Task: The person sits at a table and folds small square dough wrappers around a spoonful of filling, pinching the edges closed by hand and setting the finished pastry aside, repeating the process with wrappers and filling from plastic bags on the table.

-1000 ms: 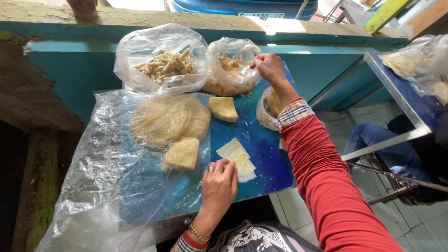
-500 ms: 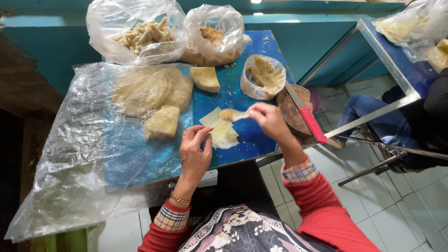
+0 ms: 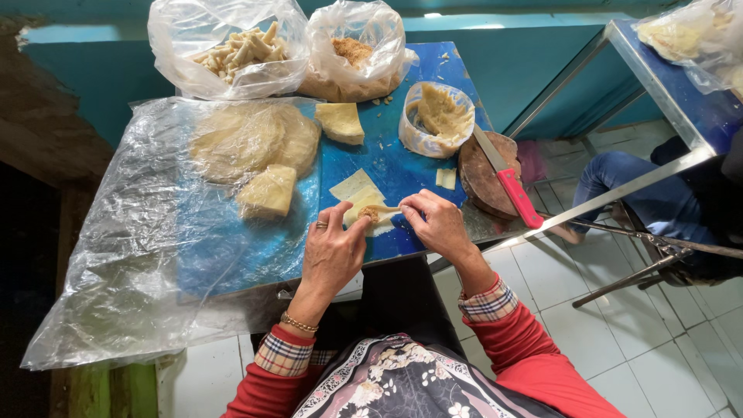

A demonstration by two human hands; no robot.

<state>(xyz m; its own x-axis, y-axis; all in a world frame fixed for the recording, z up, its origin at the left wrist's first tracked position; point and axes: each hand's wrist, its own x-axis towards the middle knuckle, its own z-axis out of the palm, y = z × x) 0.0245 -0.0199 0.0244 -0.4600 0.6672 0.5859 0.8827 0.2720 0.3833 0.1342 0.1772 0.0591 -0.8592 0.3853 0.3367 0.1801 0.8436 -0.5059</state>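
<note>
A pale square wrapper (image 3: 357,192) lies on the blue table (image 3: 402,166) near its front edge, with a small heap of brown filling (image 3: 370,213) on it. My right hand (image 3: 436,222) holds a small spoon (image 3: 385,209) whose tip rests on the filling. My left hand (image 3: 333,251) lies beside the wrapper, fingers spread, its fingertips touching the wrapper's near edge. A round tub of paste (image 3: 436,118) stands behind my right hand.
Two clear bags stand at the back: one of rolled sticks (image 3: 236,48), one of brown filling (image 3: 352,53). Wrapper stacks (image 3: 251,139) lie under plastic sheeting (image 3: 147,240). A red-handled knife (image 3: 511,182) rests on a round wooden board (image 3: 484,174). Another person's leg (image 3: 619,182) is at right.
My right hand came back from the filling bag to the wrapper and now spoons filling onto it. My left hand moved up to the wrapper's edge.
</note>
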